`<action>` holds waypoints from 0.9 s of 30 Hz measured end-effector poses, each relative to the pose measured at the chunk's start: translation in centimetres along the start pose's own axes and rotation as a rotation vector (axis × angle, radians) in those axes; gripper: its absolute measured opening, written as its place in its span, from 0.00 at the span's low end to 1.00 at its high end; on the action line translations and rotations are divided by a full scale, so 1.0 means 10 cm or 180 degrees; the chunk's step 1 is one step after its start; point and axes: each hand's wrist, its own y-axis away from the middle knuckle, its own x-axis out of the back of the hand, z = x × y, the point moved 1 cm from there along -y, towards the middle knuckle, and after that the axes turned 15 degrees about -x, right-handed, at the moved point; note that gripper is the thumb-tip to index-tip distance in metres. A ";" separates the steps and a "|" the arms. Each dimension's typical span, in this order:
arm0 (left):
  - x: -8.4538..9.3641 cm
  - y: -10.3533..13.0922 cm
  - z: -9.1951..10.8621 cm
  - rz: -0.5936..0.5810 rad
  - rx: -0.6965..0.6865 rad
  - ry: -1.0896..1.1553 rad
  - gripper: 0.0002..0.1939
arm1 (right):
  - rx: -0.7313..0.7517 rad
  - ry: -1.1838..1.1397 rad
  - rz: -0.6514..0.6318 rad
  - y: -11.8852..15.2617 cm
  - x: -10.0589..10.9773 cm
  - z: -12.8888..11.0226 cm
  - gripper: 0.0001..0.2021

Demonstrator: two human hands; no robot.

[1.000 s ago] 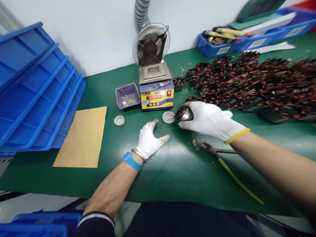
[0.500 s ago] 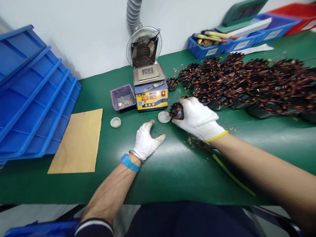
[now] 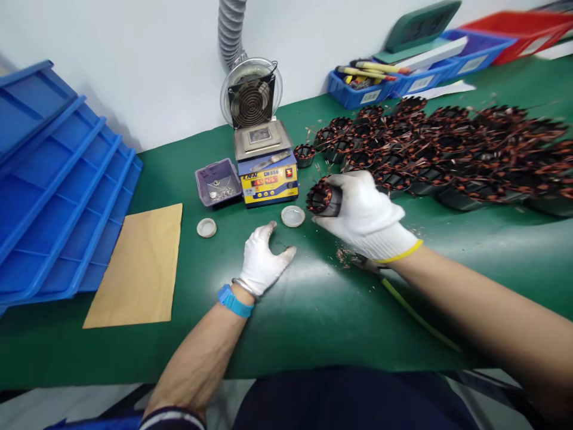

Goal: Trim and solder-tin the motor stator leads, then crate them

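My right hand (image 3: pixel 364 209), in a white knit glove, grips a motor stator (image 3: pixel 324 198) with copper windings, tilted on its side so its wound end faces left. My left hand (image 3: pixel 264 257), also gloved, is held over the green table with thumb and fingers apart and nothing between them. Just beyond its fingertips sits a small round white dish (image 3: pixel 292 216). Another small dish (image 3: pixel 206 227) lies farther left. Behind them stands a yellow and blue solder pot (image 3: pixel 268 184) with a lit red display and a metal tool on top. Many more stators (image 3: pixel 421 149) crowd the right side.
A purple tray (image 3: pixel 219 182) with small metal bits sits left of the solder pot. Brown cardboard (image 3: pixel 136 266) and stacked blue bins (image 3: pixel 62 197) are at left. Green-handled pliers (image 3: pixel 416 313) lie beneath my right forearm. A fan (image 3: pixel 251 98) and blue boxes (image 3: pixel 360 92) stand behind.
My right hand has brought the stator slightly nearer to me, away from the dish, turning its wound end more into view. My left hand stays spread. The whole view has shifted slightly.
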 end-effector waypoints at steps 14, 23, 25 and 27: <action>0.03 -0.03 0.01 -0.0005 -0.0056 0.0044 0.30 | 0.1437 0.1599 -0.0745 -0.23 0.18 -0.56 0.26; 0.02 -0.03 0.00 -0.0010 -0.0052 0.0036 0.30 | 0.1615 0.1432 -0.0706 -0.24 0.07 -0.54 0.22; 0.02 -0.03 0.02 -0.0021 -0.0027 0.0046 0.30 | 0.1498 0.1366 -0.0576 -0.29 0.20 -0.60 0.21; 0.01 -0.03 0.03 -0.0018 -0.0012 0.0045 0.30 | 0.1245 0.1293 -0.0338 -0.41 0.40 -0.72 0.22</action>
